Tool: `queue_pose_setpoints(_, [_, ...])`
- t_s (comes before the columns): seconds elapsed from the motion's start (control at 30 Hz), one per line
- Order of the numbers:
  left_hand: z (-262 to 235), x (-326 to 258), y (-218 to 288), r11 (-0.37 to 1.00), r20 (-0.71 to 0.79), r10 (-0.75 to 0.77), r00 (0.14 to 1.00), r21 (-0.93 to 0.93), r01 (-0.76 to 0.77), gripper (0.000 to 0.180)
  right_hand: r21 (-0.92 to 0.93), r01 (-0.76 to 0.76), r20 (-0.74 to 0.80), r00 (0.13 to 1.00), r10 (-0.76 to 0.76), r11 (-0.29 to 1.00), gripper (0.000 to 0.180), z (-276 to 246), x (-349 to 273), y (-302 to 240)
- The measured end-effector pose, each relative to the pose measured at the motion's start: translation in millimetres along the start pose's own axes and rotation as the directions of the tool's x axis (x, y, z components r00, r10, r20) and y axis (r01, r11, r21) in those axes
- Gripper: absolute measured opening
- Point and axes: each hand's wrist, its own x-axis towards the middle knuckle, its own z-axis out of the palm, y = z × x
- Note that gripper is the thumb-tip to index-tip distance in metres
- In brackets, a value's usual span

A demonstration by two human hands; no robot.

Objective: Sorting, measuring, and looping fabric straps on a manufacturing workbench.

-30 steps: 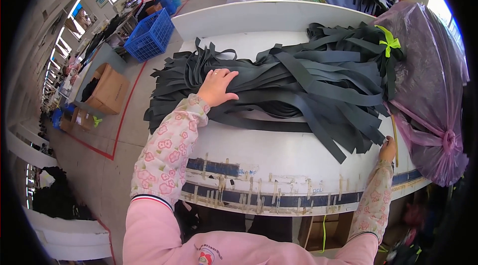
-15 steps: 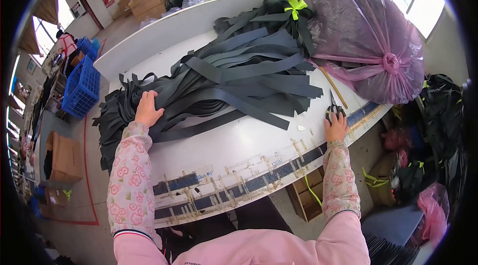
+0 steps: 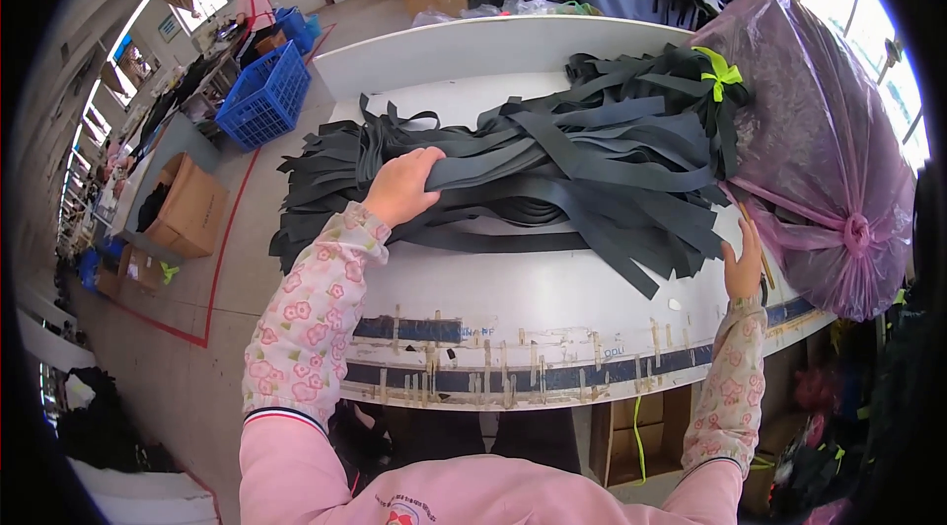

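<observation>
Left hand (image 3: pixel 402 187): lies on the near left part of the heap of dark strips (image 3: pixel 592 170). Thumb and fingers stand apart with a strip edge between them; some fingertips blend into the heap, so whether the grip is clamped cannot be told.
Right hand (image 3: pixel 742 266): stands at the right strip ends, grip apart, thumb spread from the fingers. A dark object (image 3: pixel 764 290) at its right side is mostly covered; its kind cannot be told.
Heap: runs left to right across the white bench (image 3: pixel 513 293); lower layers are hidden. A yellow-green ribbon (image 3: pixel 720 74) ties a bundle at the far right.
Wooden stick (image 3: pixel 758 241): partly covered by the right hand.
Pink bag (image 3: pixel 819 150): translucent, knotted on its near side; the contents are blurred by the film. It overlaps the bench's right end.
Cardboard box (image 3: pixel 192 209): on the floor at left, open, dark material inside.
Blue crate (image 3: pixel 264 96): on the floor, far left; interior hard to make out.
Bench edges: an upright white board (image 3: pixel 493 51) bounds the far side. The near edge curves, with a dark band (image 3: pixel 560 377) crossed by worn tape. White surface lies between heap and band.
</observation>
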Motion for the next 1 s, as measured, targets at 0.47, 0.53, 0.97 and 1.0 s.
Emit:
queue_pose_setpoints(0.47, [-189, -64, 94, 0.954, -0.301, 0.284, 0.910, -0.004, -0.298, 0.054, 0.703, 0.376, 0.101, 0.787, -0.608, 0.604, 0.073, -6, 67, -418])
queue_pose_setpoints(0.53, [-210, -87, 85, 0.960, -0.333, 0.276, 0.902, 0.048, -0.276, 0.055, 0.636, 0.502, -0.028, 0.775, -0.632, 0.587, 0.067, -34, 83, -410])
queue_pose_setpoints(0.97, [-219, -198, 64, 0.987, -0.480, 0.160, 0.863, 0.090, -0.133, 0.054, 0.111, 0.810, -0.198, 0.585, -0.786, 0.576, 0.061, -215, 55, -394])
queue_pose_setpoints(1.0, [-219, -208, 61, 0.985, -0.474, 0.163, 0.865, 0.122, -0.119, 0.059, 0.094, 0.812, -0.184, 0.582, -0.792, 0.576, 0.060, -225, 46, -392])
